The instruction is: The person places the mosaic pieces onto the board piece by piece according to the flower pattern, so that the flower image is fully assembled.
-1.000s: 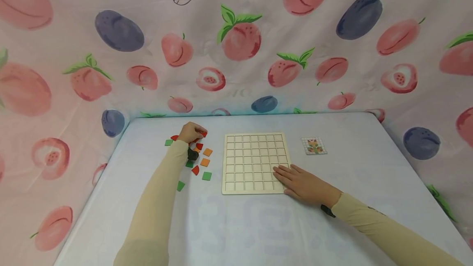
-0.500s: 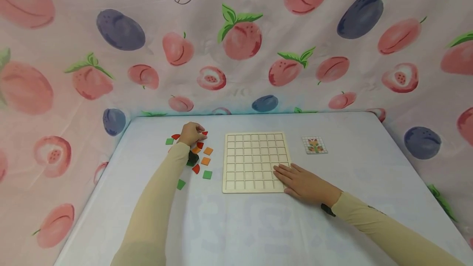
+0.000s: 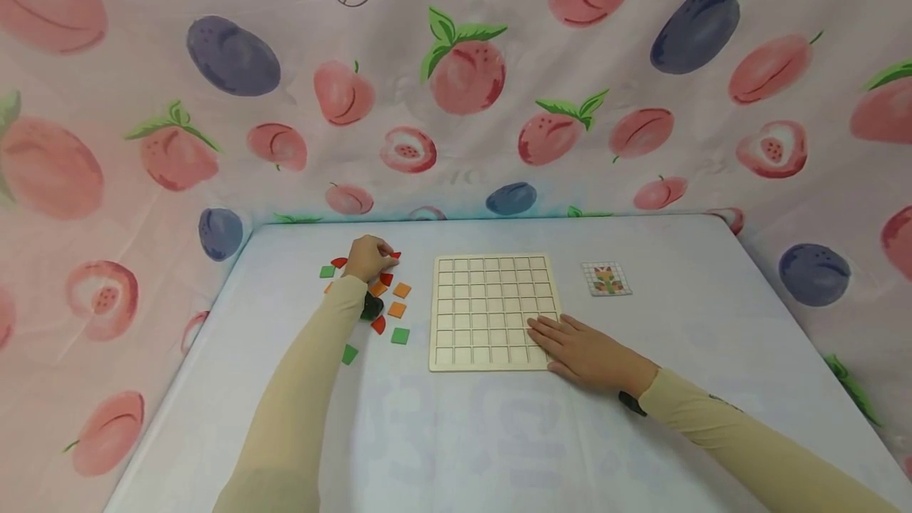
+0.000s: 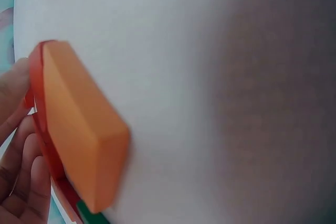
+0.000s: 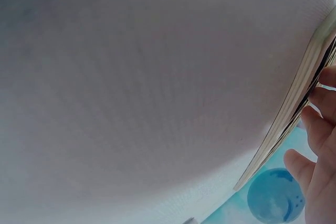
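Your left hand (image 3: 368, 257) sits curled over the far end of the scattered tiles, fingertips closed on a red tile (image 3: 394, 256) at the top of the pile. The left wrist view shows fingers (image 4: 16, 145) against thin red pieces beside an orange tile (image 4: 79, 129), so the pinch looks real, though which piece you actually hold is hard to tell. Pick one tile only: press a fingertip on its edge to tip it up from the white table (image 3: 499, 434), then take it between thumb and forefinger so the neighbouring pieces are not dragged along.

Your right hand (image 3: 587, 355) lies flat, fingers straight, on the near right corner of the wooden grid board (image 3: 492, 311), gripping nothing. Keep that weight on so the board does not slide.

The pattern card (image 3: 606, 279) lies to the right of the board, well apart from your hands. Its coloured grid figure is too small to make out. On the fruit-print cloth (image 3: 456, 77) behind, only dark blue letters, apparently "Ha", show at the top edge.
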The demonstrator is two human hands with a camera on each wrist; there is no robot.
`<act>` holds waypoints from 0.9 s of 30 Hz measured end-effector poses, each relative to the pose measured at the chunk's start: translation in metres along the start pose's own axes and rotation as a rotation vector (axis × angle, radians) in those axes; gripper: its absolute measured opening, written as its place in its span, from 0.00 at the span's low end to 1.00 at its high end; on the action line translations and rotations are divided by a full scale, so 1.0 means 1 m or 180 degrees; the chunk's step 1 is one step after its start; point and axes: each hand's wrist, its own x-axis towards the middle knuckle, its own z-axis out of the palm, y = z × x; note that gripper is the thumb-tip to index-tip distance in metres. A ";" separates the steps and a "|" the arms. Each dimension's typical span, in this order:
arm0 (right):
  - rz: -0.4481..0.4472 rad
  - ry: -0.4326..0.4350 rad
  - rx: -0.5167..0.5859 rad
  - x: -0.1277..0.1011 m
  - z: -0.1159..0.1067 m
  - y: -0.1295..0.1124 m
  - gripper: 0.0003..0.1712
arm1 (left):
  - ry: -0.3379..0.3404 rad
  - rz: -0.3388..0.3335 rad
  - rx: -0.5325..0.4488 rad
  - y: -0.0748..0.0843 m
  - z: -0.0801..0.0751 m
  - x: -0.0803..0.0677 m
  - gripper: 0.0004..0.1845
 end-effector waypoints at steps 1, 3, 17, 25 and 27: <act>-0.0005 0.0008 0.0000 0.000 0.000 0.000 0.32 | 0.0005 -0.0003 -0.0023 0.001 0.000 -0.001 0.13; -0.0012 0.0022 0.0006 0.000 -0.001 0.000 0.32 | 0.0022 0.0002 -0.0067 0.002 -0.001 -0.002 0.13; -0.0029 0.0029 0.0022 0.000 0.002 0.001 0.33 | 0.0160 0.0347 -0.0274 0.024 0.010 -0.005 0.13; 0.0010 -0.0035 0.0077 0.000 -0.001 -0.001 0.33 | 0.0022 0.0581 -0.0495 0.061 0.029 -0.020 0.13; 0.0020 -0.0048 0.0110 0.000 -0.002 -0.001 0.33 | -0.0040 0.0668 -0.0492 0.067 0.036 -0.022 0.12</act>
